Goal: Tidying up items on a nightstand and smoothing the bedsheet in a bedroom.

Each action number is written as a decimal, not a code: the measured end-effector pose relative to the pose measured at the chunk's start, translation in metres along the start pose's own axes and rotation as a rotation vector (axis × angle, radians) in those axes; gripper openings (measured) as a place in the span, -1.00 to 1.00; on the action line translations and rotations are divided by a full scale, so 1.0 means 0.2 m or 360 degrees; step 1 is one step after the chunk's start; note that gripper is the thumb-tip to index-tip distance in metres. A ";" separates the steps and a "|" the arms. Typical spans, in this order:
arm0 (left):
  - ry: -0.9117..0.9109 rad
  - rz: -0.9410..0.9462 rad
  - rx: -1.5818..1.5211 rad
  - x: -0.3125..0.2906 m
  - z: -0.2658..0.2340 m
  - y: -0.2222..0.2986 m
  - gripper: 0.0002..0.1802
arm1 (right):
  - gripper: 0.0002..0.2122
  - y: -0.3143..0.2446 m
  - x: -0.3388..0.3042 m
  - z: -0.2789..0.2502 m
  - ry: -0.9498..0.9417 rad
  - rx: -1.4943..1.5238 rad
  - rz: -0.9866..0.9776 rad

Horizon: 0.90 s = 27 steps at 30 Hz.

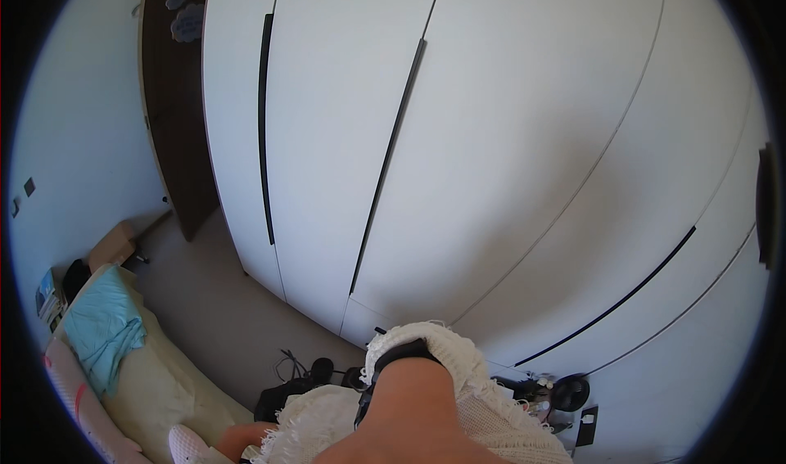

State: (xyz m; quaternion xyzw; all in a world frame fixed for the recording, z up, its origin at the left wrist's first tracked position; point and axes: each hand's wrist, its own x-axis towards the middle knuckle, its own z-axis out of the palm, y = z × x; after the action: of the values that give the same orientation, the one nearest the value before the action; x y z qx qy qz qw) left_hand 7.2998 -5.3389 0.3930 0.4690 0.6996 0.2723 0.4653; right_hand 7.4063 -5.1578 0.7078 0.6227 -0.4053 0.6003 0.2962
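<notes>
A bare arm of mine [409, 398], seemingly the right, comes up from the lower edge with a dark band [407, 351] around it. Cream knit cloth with a fringed edge [463, 349] wraps past the band and hides the hand and its fingers. More of this fringed cloth [315, 415] spreads to the left. At the lower left a patch of bare skin [237, 439], apparently my left arm, lies between the cloth and a pale pink-white textured thing [188, 446]. No fingers show there, so I cannot tell what either hand holds.
A white wardrobe [508, 137] with long black handles stands ahead. To the left are a dark open door [176, 120], grey floor [196, 276] and a bed [176, 374] with turquoise cloth [106, 321]. Black items [282, 394] lie below; a round black object [569, 392] stands right.
</notes>
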 end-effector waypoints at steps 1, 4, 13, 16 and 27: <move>0.0033 0.0013 -0.0015 0.00 -0.02 0.04 -0.79 | -0.69 0.01 0.00 0.01 0.0079 0.0057 -0.0012; 0.0083 0.0147 -0.0057 -0.02 -0.01 0.18 -0.79 | -0.71 0.01 0.02 0.02 0.0146 0.0232 -0.0034; -0.0097 0.2171 -0.0476 0.19 -0.43 1.35 -0.80 | -0.76 0.09 0.10 -0.07 0.0269 0.0738 -0.0240; -0.0416 0.3026 -0.0680 0.27 -0.55 1.64 -0.80 | -0.75 0.15 0.09 -0.13 0.0289 0.0874 -0.0271; -0.0405 0.3260 -0.0478 0.05 -1.04 1.18 -0.81 | -0.80 0.88 0.10 -0.21 0.0108 0.0978 -0.0407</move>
State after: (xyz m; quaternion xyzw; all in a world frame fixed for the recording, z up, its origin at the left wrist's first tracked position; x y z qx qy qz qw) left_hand 7.2054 -5.2212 0.6691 0.8005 -0.1284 0.5696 0.1354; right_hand 7.2321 -5.2115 0.7110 0.7084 -0.1137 0.6728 0.1808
